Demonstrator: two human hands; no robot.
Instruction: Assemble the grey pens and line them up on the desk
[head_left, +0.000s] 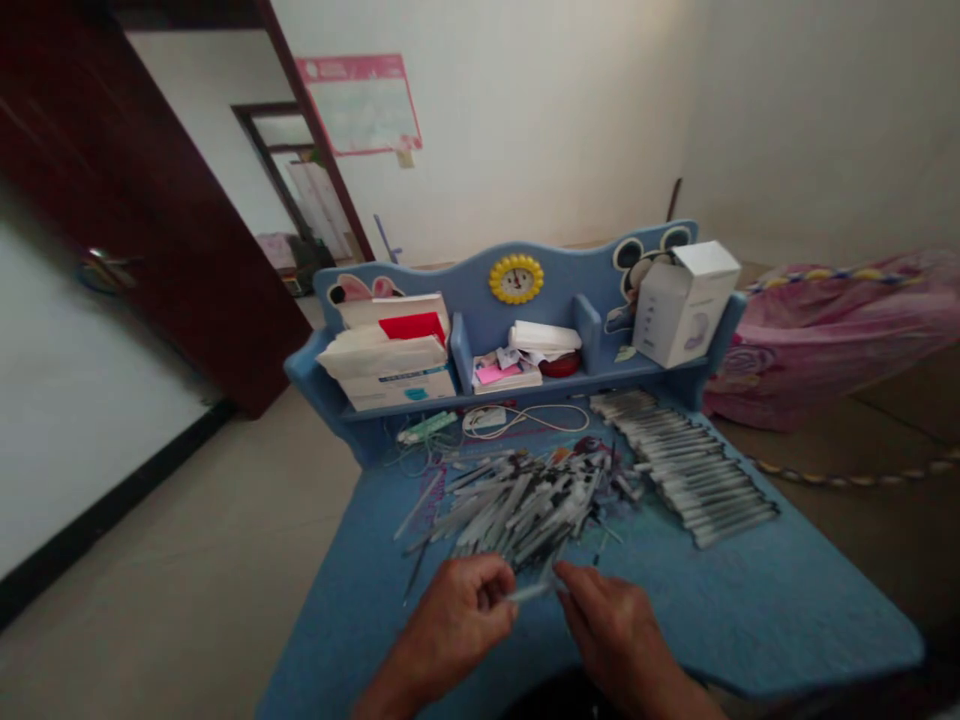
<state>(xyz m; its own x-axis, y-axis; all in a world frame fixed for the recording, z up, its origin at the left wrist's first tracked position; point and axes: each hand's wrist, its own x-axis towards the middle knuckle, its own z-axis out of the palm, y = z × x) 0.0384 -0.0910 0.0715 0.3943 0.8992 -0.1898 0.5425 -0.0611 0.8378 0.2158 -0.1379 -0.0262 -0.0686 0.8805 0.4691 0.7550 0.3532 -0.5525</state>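
The person's left hand (466, 608) has its thumb and fingers clamped on the left end of a pale slim piece (529, 593), and the right hand (611, 622) is closed at its right end, so the piece lies between the two hands, above the near part of the blue tabletop (757, 612). The piece is blurred, and one cannot tell exactly what it is. Just beyond both hands, toward the far side, spreads a loose pile of pens (517, 505), pointing in many directions; its near edge is close to the fingers of the left hand. Farther to the right, well apart from the right hand, more pens lie side by side in a long neat row (701, 470). At the far side of the tabletop, behind the pile, there is a white cable (551, 408), lying in loops below a blue shelf (405, 403).
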